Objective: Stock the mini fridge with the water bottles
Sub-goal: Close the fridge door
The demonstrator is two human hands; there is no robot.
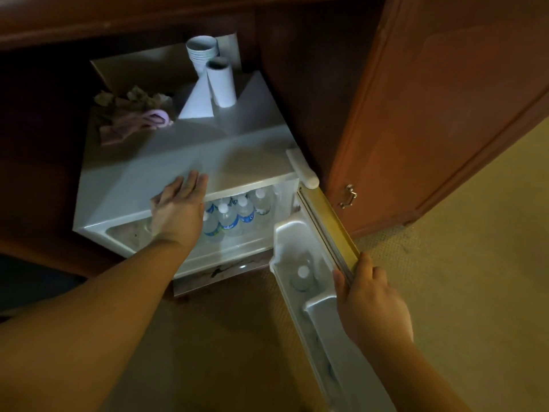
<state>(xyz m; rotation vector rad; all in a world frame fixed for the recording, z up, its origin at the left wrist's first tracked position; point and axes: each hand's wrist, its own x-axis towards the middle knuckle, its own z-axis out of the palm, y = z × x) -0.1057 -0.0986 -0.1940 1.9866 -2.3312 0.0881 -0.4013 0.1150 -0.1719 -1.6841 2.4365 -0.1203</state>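
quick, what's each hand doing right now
Left hand: open, fingers flat on the fridge top.
Right hand: grips the open door edge.

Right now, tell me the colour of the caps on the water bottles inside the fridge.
White, on the water bottles inside the mini fridge; the head view shows it.

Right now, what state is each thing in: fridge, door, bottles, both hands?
Mini fridge: open, shelf stocked.
Fridge door: swung open.
Water bottles: upright on the shelf, capped.
Door-shelf bottle: upright, capped.
Left hand: flat on the fridge top's front edge.
Right hand: grips the door edge.
Paper cups: stacked on top.
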